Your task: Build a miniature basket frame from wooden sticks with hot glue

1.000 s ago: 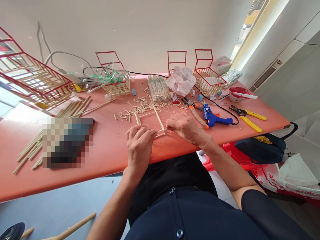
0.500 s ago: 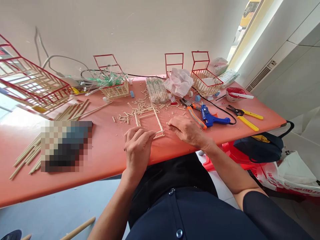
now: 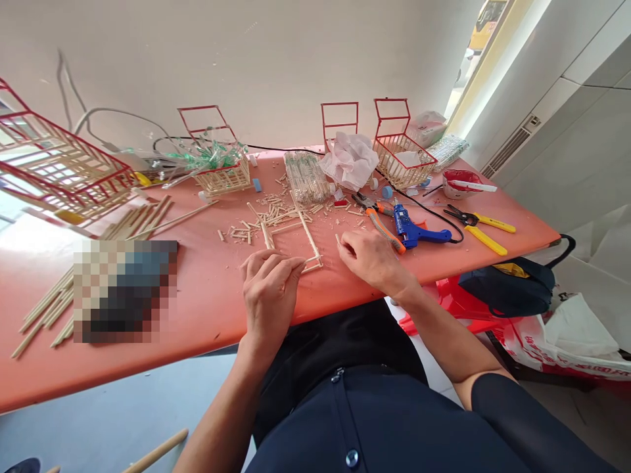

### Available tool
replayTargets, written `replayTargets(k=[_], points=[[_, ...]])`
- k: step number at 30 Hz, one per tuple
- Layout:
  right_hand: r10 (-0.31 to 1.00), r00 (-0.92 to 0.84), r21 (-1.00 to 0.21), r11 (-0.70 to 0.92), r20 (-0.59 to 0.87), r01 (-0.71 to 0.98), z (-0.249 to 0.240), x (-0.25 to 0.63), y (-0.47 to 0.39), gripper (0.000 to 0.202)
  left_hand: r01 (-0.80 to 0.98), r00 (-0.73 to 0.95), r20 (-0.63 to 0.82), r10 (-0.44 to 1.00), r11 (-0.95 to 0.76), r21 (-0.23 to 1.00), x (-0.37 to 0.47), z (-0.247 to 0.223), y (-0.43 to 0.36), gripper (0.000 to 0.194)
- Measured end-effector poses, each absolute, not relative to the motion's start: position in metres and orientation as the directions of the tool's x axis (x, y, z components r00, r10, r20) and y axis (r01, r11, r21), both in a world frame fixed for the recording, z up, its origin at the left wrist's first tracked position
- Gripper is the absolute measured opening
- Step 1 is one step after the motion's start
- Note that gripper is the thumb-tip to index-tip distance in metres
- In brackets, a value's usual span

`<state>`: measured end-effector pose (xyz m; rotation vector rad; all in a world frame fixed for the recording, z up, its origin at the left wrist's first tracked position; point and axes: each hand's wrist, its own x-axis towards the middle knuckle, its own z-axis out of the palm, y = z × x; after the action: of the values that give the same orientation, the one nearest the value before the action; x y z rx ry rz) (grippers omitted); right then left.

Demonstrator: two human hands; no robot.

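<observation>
The left hand [image 3: 269, 289] pinches the stick frame [image 3: 308, 231] near the worktop's [image 3: 207, 289] front edge — probably steadying it — the right hand [image 3: 372, 263] a short stick [image 3: 338, 240].

The person's left forearm [image 3: 221, 407] slants up and forward, bare, to a left wrist [image 3: 261, 338] held fairly straight. The left hand [image 3: 270, 286] is back up, its fingers bent and drawn together, thumb and index finger pinched. The right forearm [image 3: 444, 328] reaches inward from a bent elbow. The right hand [image 3: 372, 259], apart from the left, curls loosely, a small hollow showing between thumb and index finger.
</observation>
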<state>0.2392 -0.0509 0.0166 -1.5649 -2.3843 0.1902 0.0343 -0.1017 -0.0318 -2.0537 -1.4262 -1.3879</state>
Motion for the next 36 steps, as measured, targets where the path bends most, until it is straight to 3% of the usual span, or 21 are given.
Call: replayTargets(k=[4, 8, 10, 13, 17, 26, 36], points=[[0.929, -0.353, -0.195, 0.369, 0.113, 0.909, 0.015, 0.24, -0.04, 0.023, 0.842, 0.054, 0.828, 0.558, -0.471, 0.263, 0.035, -0.032, -0.101, 0.01], [0.948, -0.3, -0.24, 0.318, 0.108, 0.917, 0.013, 0.24, -0.038, 0.02, 0.845, 0.051, 0.836, 0.546, -0.47, 0.255, 0.036, -0.032, -0.101, 0.01], [0.937, -0.298, -0.313, 0.342, 0.181, 0.886, 0.011, 0.242, -0.042, 0.019, 0.846, 0.056, 0.835, 0.547, -0.47, 0.251, 0.036, -0.031, -0.1, 0.01], [0.863, -0.308, -0.43, 0.475, 0.401, 0.768, 0.006, 0.247, -0.06, 0.025, 0.846, 0.058, 0.832, 0.552, -0.47, 0.253, 0.036, -0.031, -0.101, 0.009], [0.77, -0.334, -0.456, 0.605, 0.544, 0.653, -0.004, 0.247, -0.091, 0.034, 0.841, 0.042, 0.834, 0.551, -0.469, 0.268, 0.037, -0.031, -0.101, 0.01], [0.789, -0.356, -0.484, 0.596, 0.5, 0.641, -0.022, 0.233, -0.107, 0.047, 0.837, 0.019, 0.807, 0.59, -0.451, 0.31, 0.037, -0.032, -0.101, 0.014], [0.857, -0.289, -0.549, 0.499, 0.426, 0.671, -0.02, 0.235, -0.099, 0.039, 0.818, -0.001, 0.788, 0.616, -0.453, 0.355, 0.037, -0.032, -0.101, 0.017]])
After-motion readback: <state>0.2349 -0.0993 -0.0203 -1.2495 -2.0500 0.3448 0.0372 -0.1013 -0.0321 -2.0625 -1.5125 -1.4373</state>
